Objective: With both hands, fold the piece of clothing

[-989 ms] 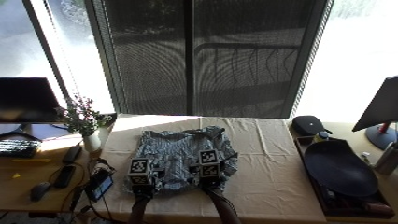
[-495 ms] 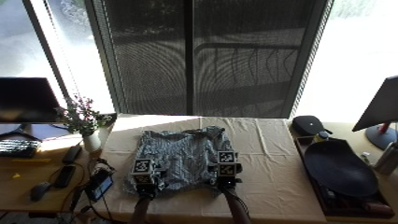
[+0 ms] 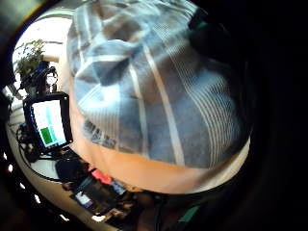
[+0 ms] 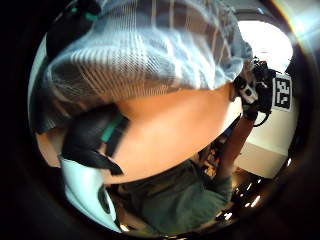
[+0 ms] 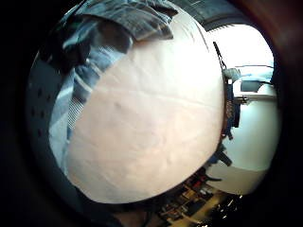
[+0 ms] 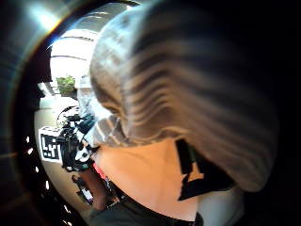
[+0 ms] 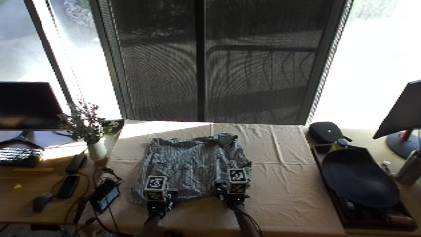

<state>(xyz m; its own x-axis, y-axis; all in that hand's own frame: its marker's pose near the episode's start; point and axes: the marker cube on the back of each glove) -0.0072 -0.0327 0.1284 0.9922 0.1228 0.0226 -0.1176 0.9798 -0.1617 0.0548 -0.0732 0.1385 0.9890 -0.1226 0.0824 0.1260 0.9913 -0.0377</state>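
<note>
While the striped garment [image 7: 190, 165] is lying spread on the cloth-covered table [image 7: 289, 173], the left hand [image 7: 156, 195] and right hand [image 7: 235, 190] are resting at its near hem — whether their fingers are pinching the cloth I cannot tell. It is looking light, soft and limp, so the hem corners are seeming the sensible places to grip.

My hands sit side by side at the frame's lower middle: left hand [image 7: 156, 196], right hand [image 7: 236, 190], forearms reaching up from the bottom edge.
</note>
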